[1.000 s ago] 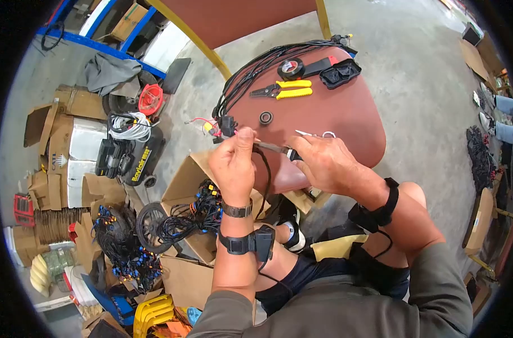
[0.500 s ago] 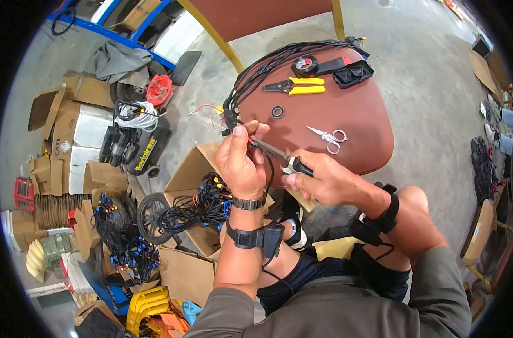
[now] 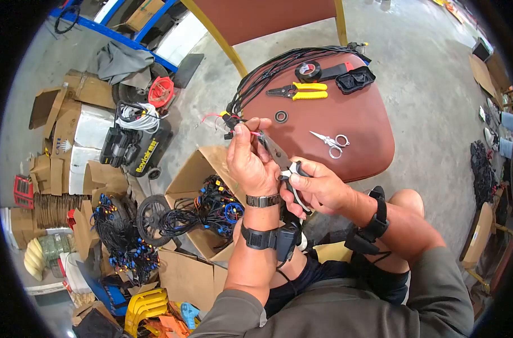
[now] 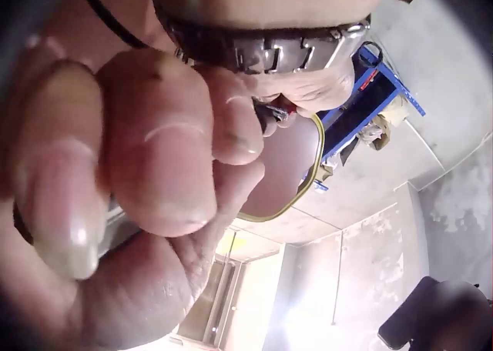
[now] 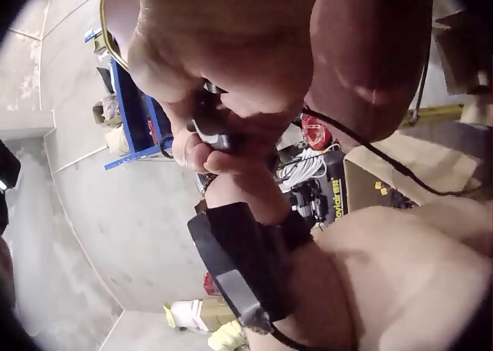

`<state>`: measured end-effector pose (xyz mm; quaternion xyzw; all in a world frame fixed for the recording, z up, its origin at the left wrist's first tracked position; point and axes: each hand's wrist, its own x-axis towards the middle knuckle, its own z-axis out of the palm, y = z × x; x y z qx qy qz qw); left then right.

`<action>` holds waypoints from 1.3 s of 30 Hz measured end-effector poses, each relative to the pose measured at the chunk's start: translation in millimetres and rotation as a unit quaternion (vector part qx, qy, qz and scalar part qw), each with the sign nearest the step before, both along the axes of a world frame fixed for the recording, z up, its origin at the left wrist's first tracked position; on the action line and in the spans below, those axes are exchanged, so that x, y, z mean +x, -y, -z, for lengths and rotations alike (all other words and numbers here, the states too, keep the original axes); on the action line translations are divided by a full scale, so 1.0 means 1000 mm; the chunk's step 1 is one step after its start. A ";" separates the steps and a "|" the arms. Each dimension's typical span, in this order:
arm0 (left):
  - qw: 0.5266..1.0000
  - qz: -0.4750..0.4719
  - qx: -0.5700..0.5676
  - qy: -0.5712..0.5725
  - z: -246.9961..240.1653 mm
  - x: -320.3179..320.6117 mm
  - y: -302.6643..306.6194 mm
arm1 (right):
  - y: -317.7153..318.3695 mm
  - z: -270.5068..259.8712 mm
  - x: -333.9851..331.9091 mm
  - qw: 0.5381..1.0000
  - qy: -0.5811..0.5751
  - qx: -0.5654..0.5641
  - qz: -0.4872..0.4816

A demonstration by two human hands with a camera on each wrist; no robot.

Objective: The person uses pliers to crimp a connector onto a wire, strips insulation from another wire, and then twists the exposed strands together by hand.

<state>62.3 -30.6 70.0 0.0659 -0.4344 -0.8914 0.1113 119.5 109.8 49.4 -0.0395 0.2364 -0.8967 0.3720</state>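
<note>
My left hand (image 3: 250, 160) is raised at the front left corner of a red-brown chair seat (image 3: 352, 121). Its fingertips pinch thin red wires that lead from a black connector (image 3: 232, 123) on a black cable bundle (image 3: 268, 67). My right hand (image 3: 317, 188) grips the black-and-white handles of small pliers (image 3: 282, 160), whose nose points up-left to the pinched wires. In the left wrist view only curled fingers (image 4: 154, 135) show, close up. The right wrist view has fingers wrapped round the pliers handle (image 5: 214, 139).
On the seat lie scissors (image 3: 331, 141), yellow-handled strippers (image 3: 297, 90), a tape roll (image 3: 308, 71), a black cover (image 3: 355, 79) and a small ring (image 3: 280, 116). An open cardboard box of wiring (image 3: 211, 200) stands below my hands; a compressor (image 3: 130, 147) and cartons crowd the left floor.
Both hands have drawn back off the seat toward my body. The right hand dropped lower and left, so the pliers now point steeply up-left. The scissors are uncovered.
</note>
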 end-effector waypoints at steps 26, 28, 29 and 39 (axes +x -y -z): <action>0.977 0.027 -0.212 -0.012 -0.003 0.000 0.006 | -0.046 -0.016 -0.019 0.716 -0.452 0.510 0.153; 0.974 0.028 -0.224 -0.010 -0.001 0.001 0.008 | -0.048 -0.018 -0.019 0.715 -0.447 0.519 0.140; 0.974 0.031 -0.224 -0.012 -0.001 0.001 0.008 | -0.048 -0.018 -0.019 0.716 -0.444 0.523 0.133; 0.960 0.026 -0.278 -0.010 0.002 0.002 0.004 | -0.051 -0.018 -0.018 0.697 -0.431 0.562 0.110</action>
